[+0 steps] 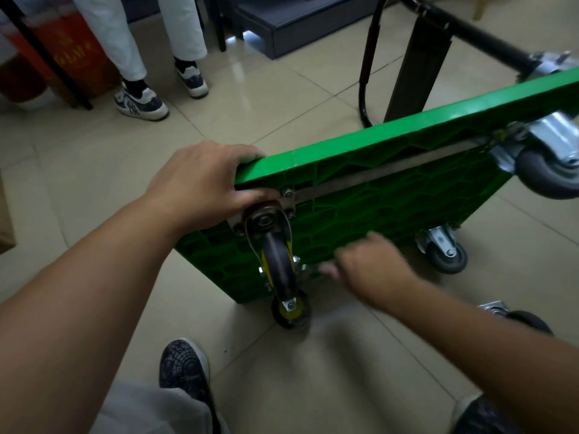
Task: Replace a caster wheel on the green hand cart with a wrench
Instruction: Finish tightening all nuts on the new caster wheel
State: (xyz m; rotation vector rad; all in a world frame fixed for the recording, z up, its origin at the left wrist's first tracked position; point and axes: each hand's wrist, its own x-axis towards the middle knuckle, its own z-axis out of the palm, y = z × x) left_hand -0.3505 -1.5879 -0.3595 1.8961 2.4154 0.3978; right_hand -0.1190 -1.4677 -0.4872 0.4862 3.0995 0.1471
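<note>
Head view: left hand (200, 183) grasps the green cart (391, 140) edge; right hand (372, 267) blurred beside the caster (279, 264), grip unreadable; spare caster (523, 319) at four o'clock, bystander's shoes (141, 101) at eleven.

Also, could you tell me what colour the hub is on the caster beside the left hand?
Yellow: the hub sits inside a dark tyre, clearest in the head view.

Dim indoor light, glare on the floor tiles (250, 73), right hand (372, 270) motion-blurred, edges bowed.
</note>
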